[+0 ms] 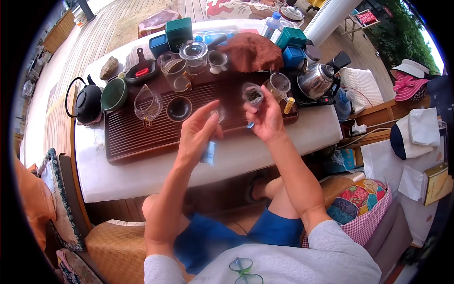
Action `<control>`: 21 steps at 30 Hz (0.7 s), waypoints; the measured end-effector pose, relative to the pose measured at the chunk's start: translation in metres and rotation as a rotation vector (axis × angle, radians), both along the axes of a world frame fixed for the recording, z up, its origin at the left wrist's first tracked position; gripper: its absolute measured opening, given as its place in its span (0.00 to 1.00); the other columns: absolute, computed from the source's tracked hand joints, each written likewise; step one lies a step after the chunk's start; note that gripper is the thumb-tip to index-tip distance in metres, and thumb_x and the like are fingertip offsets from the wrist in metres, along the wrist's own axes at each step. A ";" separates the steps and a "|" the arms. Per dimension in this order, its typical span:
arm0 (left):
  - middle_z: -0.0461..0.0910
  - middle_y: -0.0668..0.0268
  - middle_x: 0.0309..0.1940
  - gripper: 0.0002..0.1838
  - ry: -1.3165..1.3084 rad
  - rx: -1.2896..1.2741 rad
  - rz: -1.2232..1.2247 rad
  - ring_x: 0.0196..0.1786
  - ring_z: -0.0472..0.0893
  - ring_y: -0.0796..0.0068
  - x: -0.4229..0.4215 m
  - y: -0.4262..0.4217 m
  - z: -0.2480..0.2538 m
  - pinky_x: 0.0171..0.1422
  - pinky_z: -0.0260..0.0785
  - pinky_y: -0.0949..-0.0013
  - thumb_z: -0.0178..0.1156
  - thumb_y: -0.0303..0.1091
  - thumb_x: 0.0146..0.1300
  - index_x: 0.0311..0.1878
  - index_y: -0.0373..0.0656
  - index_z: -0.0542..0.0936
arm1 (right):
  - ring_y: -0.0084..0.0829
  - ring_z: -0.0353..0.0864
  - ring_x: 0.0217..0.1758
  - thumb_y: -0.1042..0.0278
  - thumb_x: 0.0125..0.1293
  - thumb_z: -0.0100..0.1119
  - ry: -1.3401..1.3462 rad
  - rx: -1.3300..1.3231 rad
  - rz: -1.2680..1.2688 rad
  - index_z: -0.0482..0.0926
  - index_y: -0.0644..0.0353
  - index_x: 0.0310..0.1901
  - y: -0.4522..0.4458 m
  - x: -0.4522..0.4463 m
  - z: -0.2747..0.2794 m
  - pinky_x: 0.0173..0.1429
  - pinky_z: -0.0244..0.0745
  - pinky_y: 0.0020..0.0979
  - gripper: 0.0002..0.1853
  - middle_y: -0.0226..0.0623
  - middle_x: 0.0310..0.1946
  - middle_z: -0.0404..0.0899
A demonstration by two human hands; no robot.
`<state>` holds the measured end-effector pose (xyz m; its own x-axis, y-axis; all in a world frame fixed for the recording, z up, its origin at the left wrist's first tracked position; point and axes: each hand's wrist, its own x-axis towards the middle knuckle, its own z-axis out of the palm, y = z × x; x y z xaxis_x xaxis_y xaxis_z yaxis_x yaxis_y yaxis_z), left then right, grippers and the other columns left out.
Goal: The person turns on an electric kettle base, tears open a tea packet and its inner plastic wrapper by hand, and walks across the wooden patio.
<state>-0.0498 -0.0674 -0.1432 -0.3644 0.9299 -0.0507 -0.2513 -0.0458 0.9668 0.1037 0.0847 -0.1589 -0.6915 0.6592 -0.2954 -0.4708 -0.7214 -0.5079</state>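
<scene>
My right hand, fingers closed, holds up a small clear packet of dark dried leaves above the tea tray. A bit of blue wrapper shows under its fingers. Left of it, my left hand has thumb and forefinger close together, and a light-blue wrapper piece sticks out below the palm. Behind those fingertips is a clear round thing, partly hidden. A small dark bowl sits on the tray near my left hand, and a glass cup stands beyond my right hand.
A glass pitcher, a green bowl and a black iron kettle stand left. At the right is a glass-and-steel kettle on its base. Behind the tray are a brown cloth and a glass pot.
</scene>
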 end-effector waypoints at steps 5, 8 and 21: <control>0.80 0.72 0.26 0.18 0.061 -0.085 -0.040 0.29 0.76 0.86 -0.007 -0.007 -0.007 0.35 0.68 0.80 0.59 0.33 0.73 0.62 0.36 0.78 | 0.20 0.73 0.28 0.50 0.75 0.57 -0.296 0.476 -0.567 0.78 0.56 0.44 0.058 0.047 0.031 0.25 0.61 0.20 0.16 0.28 0.35 0.79; 0.80 0.72 0.26 0.17 0.065 -0.082 -0.036 0.30 0.75 0.87 -0.005 -0.008 -0.008 0.35 0.68 0.80 0.60 0.32 0.73 0.61 0.37 0.79 | 0.16 0.73 0.27 0.52 0.73 0.62 -0.735 0.724 -0.726 0.85 0.56 0.43 0.084 0.065 0.022 0.28 0.64 0.20 0.14 0.27 0.35 0.80; 0.80 0.73 0.25 0.17 0.096 -0.087 -0.026 0.28 0.74 0.89 -0.005 -0.010 -0.011 0.31 0.61 0.82 0.62 0.31 0.71 0.60 0.37 0.80 | 0.39 0.79 0.47 0.56 0.66 0.68 -1.388 1.487 -0.591 0.85 0.54 0.48 0.089 0.049 -0.001 0.52 0.76 0.37 0.14 0.38 0.47 0.75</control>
<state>-0.0552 -0.0777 -0.1539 -0.3477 0.9325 -0.0977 -0.1570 0.0449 0.9866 0.1524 0.1735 -0.1595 -0.2089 0.8304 0.5166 0.6605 0.5094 -0.5516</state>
